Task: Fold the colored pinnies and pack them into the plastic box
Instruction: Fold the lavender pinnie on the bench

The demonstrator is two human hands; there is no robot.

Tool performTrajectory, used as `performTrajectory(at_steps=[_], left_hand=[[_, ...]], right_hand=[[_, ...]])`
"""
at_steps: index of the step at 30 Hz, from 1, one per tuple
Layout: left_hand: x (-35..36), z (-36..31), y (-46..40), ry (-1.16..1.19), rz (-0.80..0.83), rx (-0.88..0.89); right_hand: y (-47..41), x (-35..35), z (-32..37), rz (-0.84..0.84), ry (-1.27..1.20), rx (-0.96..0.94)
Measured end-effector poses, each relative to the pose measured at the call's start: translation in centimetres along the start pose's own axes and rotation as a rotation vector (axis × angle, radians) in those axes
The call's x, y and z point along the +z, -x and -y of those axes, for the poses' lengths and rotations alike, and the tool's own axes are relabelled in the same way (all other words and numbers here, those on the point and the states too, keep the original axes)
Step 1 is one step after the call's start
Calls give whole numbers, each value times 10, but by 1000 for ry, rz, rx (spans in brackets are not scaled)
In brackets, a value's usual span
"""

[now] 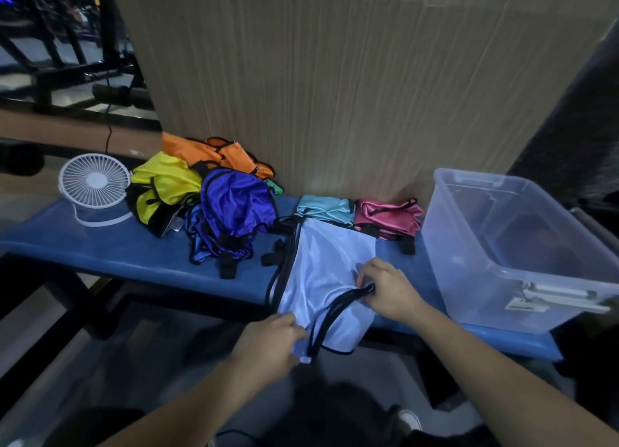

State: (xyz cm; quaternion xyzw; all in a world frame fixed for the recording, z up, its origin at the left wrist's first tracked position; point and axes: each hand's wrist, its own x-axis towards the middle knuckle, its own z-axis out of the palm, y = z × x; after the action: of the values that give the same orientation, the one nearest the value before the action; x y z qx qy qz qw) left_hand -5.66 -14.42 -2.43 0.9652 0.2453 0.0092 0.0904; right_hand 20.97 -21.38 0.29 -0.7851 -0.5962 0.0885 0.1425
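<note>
A blue tabletop (134, 249) is running under both hands. Just to the right of the right hand (390, 290), a clear plastic box (495, 279) is sitting open on the tabletop with nothing in it. Beyond and to the left of the left hand (273, 341), a loose heap is lying: an orange pinny (214, 153), a yellow pinny (164, 185) and a shiny purple pinny (234, 212), all edged in black. Directly beyond the right hand, a folded light-blue pinny (325, 208) and a folded pink pinny (385, 217) are lying side by side. Between the hands, a pale lavender pinny (321, 265) is lying flat, glossy and black-trimmed, its near end hanging over the tabletop's front edge. The right hand is clenching the bunched black trim (348, 296) at the middle of this pinny. The left hand is pinching the near hanging corner. Far left of the left hand, a small white fan (95, 185) is standing.
</note>
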Motion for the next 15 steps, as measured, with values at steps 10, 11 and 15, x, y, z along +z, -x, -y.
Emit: performTrajectory(at_steps=[10,11,15], left_hand=[[-72,34,-100,531,-236,-131],[-75,40,-116,533,-315,-127],[-68,65,-171,429,-424,-104]], right_hand=[[-54,-8,-25,-271,-392,278],[-60,-7,-29,-277,-401,295],[-81,2,-46,-245,-382,307]])
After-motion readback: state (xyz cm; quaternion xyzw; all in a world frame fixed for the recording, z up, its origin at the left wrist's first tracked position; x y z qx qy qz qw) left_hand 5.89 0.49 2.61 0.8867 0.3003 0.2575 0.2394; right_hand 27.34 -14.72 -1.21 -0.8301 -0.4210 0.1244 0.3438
